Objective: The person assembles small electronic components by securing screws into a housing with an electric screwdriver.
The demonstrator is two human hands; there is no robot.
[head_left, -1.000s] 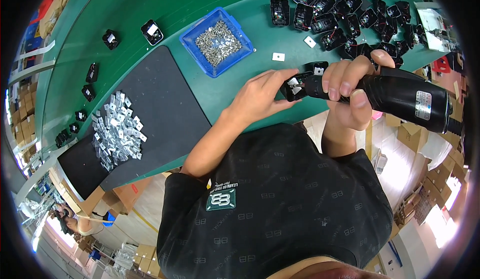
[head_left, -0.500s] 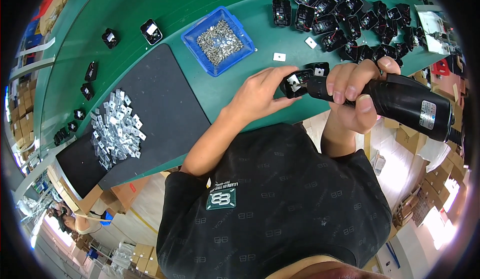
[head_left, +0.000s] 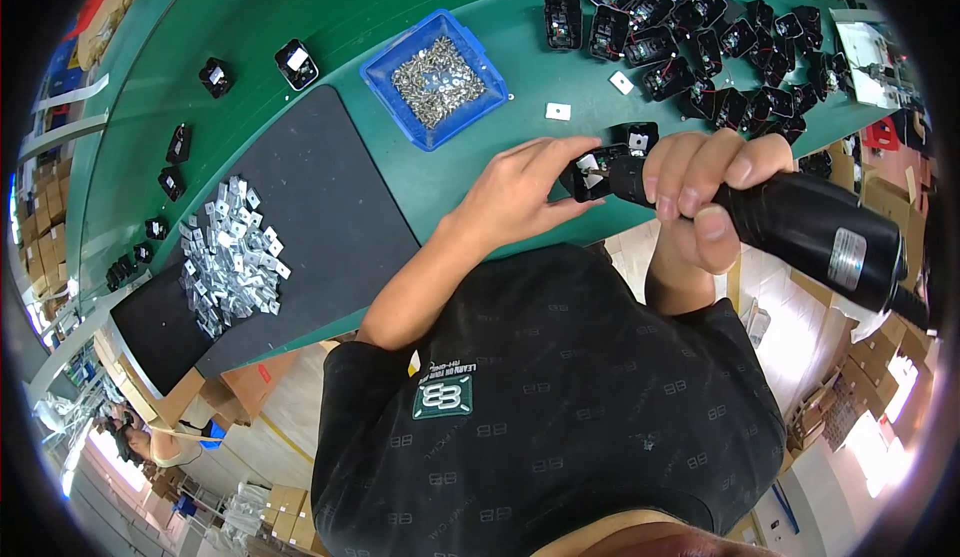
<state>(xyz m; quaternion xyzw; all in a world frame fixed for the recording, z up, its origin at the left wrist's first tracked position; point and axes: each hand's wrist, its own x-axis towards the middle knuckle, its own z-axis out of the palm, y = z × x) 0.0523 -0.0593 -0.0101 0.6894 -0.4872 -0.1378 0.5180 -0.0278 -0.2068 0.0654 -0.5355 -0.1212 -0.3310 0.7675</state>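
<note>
My left hand (head_left: 525, 185) grips a small black plastic housing (head_left: 572, 183) by its edges, thumb below and fingers above. Inside it a pale metal plate (head_left: 588, 163) shows. My right hand (head_left: 705, 179) is wrapped round a black electric screwdriver (head_left: 815, 227), held nearly level, its nose pointing left into the housing. The bit's tip is too small to make out against the plate. Just behind the nose, another black housing (head_left: 637, 137) with a plate in it stands on the green bench. Two loose metal plates (head_left: 558, 112) lie farther back.
A blue tray (head_left: 375, 82) of screws stands at the back centre. On a dark mat (head_left: 345, 197) to the left lies a heap of metal plates (head_left: 235, 257). Many black housings (head_left: 650, 47) crowd the back right; several more (head_left: 297, 64) sit on the green belt (head_left: 350, 7) at left.
The screwdriver's rear end has dipped and shifted slightly left, with my right hand turning along with it. My left hand and the housing have barely moved.
</note>
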